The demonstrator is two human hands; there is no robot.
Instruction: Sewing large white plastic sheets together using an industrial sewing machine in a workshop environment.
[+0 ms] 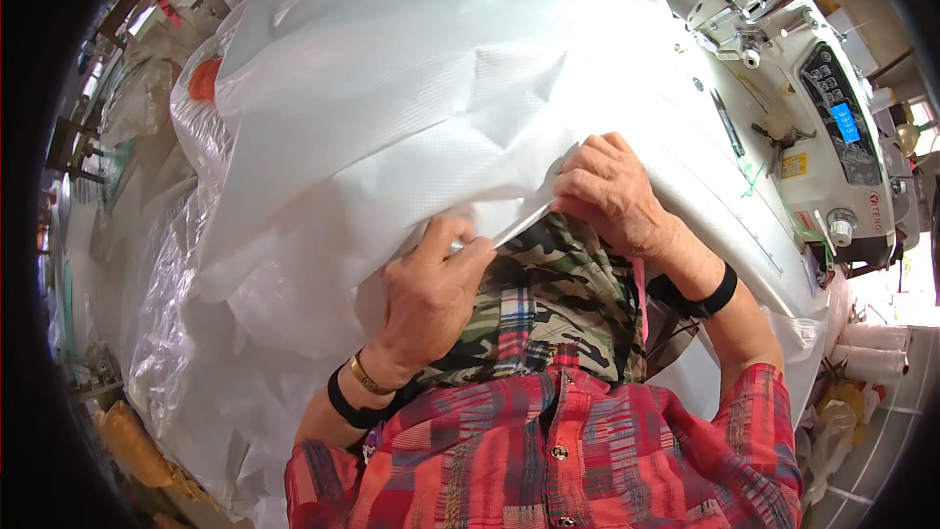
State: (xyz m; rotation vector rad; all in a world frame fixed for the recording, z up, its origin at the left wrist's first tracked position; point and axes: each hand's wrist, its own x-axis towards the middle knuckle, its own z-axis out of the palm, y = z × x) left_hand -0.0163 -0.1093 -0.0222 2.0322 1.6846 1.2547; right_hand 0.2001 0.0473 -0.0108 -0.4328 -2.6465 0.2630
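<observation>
A large sheet of white, finely textured plastic-like material [392,137] spreads over the table and hangs toward my lap. Its near edge is pinched by my left hand [431,284], thumb and fingers closed on it. Farther right along that edge, my right hand [612,196] is closed on the same sheet with curled fingers. Between the two hands the edge looks folded into a narrow strip and runs taut, slanting up to the right. Some fingertips of my left hand are slightly blurred.
A white sewing machine [832,127] with a lit blue display stands at the right. Beside it on the table lie thread snips [728,122]. Clear plastic wrapping [166,304] bunches along the left. White thread cones [874,351] sit at the lower right.
</observation>
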